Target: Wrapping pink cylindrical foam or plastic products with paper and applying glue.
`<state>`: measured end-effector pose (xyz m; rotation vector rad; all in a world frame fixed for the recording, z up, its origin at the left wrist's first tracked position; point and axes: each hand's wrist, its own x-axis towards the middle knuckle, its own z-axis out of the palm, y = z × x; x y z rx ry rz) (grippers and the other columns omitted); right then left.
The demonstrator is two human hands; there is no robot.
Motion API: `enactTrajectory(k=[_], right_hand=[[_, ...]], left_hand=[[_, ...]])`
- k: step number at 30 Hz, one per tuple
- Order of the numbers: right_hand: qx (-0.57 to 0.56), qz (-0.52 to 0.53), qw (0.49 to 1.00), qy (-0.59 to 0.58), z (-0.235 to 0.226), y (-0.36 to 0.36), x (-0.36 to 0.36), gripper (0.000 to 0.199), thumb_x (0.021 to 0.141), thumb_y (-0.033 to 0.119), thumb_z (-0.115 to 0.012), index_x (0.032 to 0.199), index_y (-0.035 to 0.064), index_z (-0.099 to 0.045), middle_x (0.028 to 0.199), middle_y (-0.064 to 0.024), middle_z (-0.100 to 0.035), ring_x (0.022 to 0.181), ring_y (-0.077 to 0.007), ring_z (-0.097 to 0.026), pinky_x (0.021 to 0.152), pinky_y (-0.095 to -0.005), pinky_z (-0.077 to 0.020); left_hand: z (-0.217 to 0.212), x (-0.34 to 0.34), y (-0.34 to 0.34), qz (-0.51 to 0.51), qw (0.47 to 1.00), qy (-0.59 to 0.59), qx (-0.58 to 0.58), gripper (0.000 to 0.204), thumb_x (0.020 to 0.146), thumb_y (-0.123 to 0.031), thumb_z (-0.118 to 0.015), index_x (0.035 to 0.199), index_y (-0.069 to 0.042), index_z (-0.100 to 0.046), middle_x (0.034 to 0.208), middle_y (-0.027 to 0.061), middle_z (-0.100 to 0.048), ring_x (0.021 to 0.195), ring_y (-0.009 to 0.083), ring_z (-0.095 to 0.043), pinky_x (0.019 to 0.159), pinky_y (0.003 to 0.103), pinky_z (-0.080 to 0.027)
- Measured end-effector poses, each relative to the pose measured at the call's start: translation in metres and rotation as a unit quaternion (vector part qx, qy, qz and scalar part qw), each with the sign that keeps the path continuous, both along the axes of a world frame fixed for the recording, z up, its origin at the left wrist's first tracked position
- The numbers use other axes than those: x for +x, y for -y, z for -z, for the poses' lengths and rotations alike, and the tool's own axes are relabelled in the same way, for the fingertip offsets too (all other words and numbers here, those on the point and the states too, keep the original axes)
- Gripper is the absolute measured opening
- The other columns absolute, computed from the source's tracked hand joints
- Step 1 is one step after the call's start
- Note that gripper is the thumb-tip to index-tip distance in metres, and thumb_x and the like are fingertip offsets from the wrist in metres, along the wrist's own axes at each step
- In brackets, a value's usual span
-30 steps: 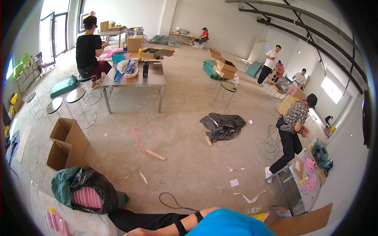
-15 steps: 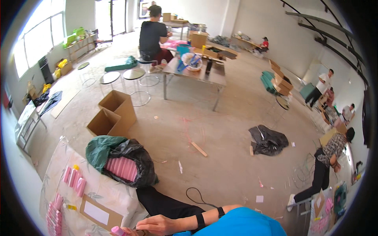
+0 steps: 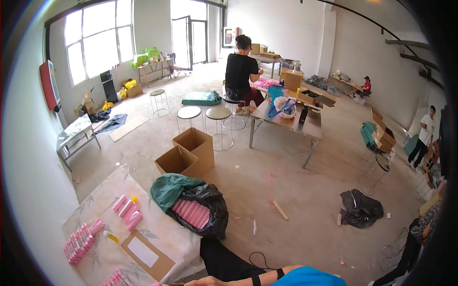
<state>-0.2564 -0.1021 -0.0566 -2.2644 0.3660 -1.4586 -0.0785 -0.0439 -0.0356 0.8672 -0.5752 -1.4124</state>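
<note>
At the lower edge my right hand (image 3: 208, 281) is cut off by the picture's rim, so its fingers cannot be made out. A sliver of pink (image 3: 156, 284) shows just left of it. My left hand is out of the picture. Close to my right hand, a brown cardboard piece with a white sheet (image 3: 164, 264) lies on the covered table. Beyond it are a small yellow-labelled bottle (image 3: 111, 237), a row of pink rolls (image 3: 78, 245) and several loose pink rolls (image 3: 127, 208). More pink rolls (image 3: 118, 278) lie by the near edge.
A black and green bag (image 3: 217, 202) full of pink rolls stands beside the table (image 3: 98, 209). Behind it are open cardboard boxes (image 3: 195, 148) and stools (image 3: 189, 112). A person in black (image 3: 241, 71) sits at a metal table (image 3: 286, 121). A black plastic bag (image 3: 361, 208) lies on the floor.
The view has swung left and up, so the scene sits further right and my hands lower. The pink roll at my hands, plainly seen before, is almost wholly out of view.
</note>
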Motion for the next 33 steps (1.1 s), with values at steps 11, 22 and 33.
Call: enactTrajectory(k=[11, 22, 33], right_hand=[[-0.033, 0.057, 0.998, 0.015, -0.030, -0.017, -0.015, 0.020, 0.085, 0.014, -0.071, 0.101, 0.0035, -0.067, 0.091, -0.0097, -0.066, 0.071, -0.0241, -0.069, 0.055, -0.0317, -0.0564], [-0.009, 0.013, 1.000, 0.009, -0.022, -0.028, -0.017, 0.020, 0.084, 0.011, -0.070, 0.102, 0.0037, -0.067, 0.093, -0.0114, -0.067, 0.073, -0.0266, -0.069, 0.059, -0.0330, -0.0575], [0.053, -0.059, 0.997, 0.018, -0.006, -0.022, -0.008, 0.020, 0.084, 0.008, -0.068, 0.104, 0.0036, -0.066, 0.098, -0.0115, -0.067, 0.077, -0.0283, -0.070, 0.065, -0.0344, -0.0573]], left_hand=[[-0.001, -0.015, -0.013, -0.003, 0.999, -0.052, 0.007, 0.038, 0.104, -0.049, -0.030, 0.109, -0.017, -0.049, 0.063, 0.0008, -0.040, 0.047, 0.0120, -0.038, 0.041, 0.022, -0.033], [-0.018, -0.031, -0.038, -0.042, 0.998, 0.030, 0.043, 0.058, 0.098, -0.066, -0.024, 0.091, -0.014, -0.050, 0.055, -0.0003, -0.037, 0.043, 0.0125, -0.035, 0.039, 0.024, -0.028], [-0.023, -0.039, -0.051, -0.098, 0.992, 0.073, 0.042, 0.065, 0.097, -0.068, -0.026, 0.090, -0.009, -0.053, 0.055, 0.0004, -0.039, 0.044, 0.0127, -0.037, 0.041, 0.024, -0.030]])
